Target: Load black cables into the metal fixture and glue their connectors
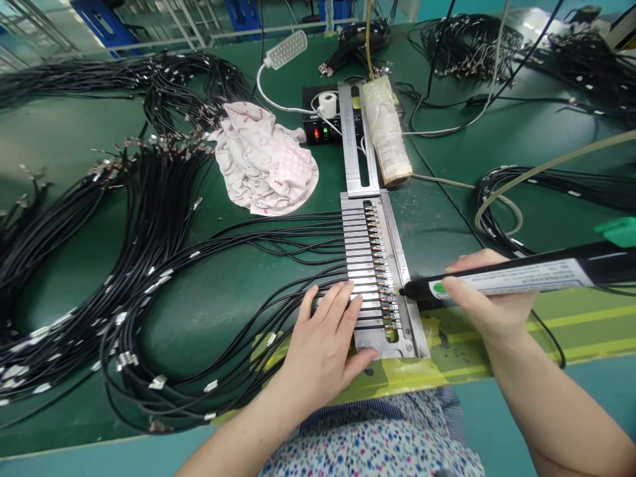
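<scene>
In the head view my right hand [491, 298] is wrapped round a black pen-shaped electric screwdriver [527, 275] with a white label. Its narrow tip points left at the connector ends in the lower part of a metal fixture [415, 334]. Several thin black cables [298, 232] lie side by side in the fixture's slots, their small metal ends [376, 248] in a row. My left hand [322, 338] rests flat, fingers stretched over the lower cables and the fixture's left edge, thumb near its bottom. Whether the tip touches a connector I cannot tell.
Cable bundles [159, 199] spread over the left of the green table, with more coils [467, 46] at the back right. A crumpled pink cloth [268, 159], a small lamp [287, 50], a black power box [322, 129] and a tape-wrapped cylinder [386, 132] stand beyond the fixture.
</scene>
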`<act>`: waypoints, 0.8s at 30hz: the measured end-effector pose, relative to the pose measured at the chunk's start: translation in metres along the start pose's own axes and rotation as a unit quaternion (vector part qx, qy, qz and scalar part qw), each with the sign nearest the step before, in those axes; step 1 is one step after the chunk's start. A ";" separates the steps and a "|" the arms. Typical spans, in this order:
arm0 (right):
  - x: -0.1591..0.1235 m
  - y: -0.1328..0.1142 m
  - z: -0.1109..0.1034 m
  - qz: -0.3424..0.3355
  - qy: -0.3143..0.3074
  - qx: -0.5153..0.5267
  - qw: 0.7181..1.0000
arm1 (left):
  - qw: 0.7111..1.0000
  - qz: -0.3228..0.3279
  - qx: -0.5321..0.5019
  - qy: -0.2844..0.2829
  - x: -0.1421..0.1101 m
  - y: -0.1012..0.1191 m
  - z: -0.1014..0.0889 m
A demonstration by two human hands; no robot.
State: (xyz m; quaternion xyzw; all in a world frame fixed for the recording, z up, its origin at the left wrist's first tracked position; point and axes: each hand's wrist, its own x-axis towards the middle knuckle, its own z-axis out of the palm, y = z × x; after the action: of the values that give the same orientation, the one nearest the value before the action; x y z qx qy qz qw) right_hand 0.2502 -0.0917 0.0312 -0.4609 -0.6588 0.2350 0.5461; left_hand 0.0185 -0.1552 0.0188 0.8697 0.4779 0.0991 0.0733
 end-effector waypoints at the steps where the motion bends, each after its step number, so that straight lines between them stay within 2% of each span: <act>1: 0.000 0.000 0.000 0.003 -0.001 -0.001 1.000 | 1.000 0.000 -0.001 0.000 0.000 0.000 0.000; 4: 0.000 0.002 0.001 0.002 0.024 -0.010 1.000 | 1.000 -0.002 -0.006 -0.005 0.001 0.000 0.000; 9: -0.003 0.007 -0.003 0.010 0.136 0.014 0.991 | 1.000 -0.007 -0.017 -0.009 0.000 -0.001 -0.001; 11: -0.008 0.007 -0.007 0.017 0.130 0.023 0.991 | 1.000 -0.006 -0.022 -0.012 0.000 0.000 -0.003; 15: -0.023 0.007 -0.012 -0.003 0.063 0.010 0.998 | 1.000 -0.002 -0.019 -0.006 0.000 0.000 -0.003; 21: -0.034 0.019 -0.009 0.026 0.115 0.002 0.993 | 1.000 -0.008 -0.019 -0.012 -0.001 0.001 -0.001; 24: -0.032 0.020 -0.007 0.030 0.102 0.013 0.994 | 1.000 -0.012 -0.020 -0.014 0.000 0.001 -0.001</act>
State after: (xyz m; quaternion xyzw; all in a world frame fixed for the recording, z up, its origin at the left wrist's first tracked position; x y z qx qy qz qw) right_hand 0.2632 -0.1117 0.0010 -0.4953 -0.5824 0.2117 0.6088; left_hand 0.0186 -0.1559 0.0197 0.8636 0.4852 0.0958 0.0981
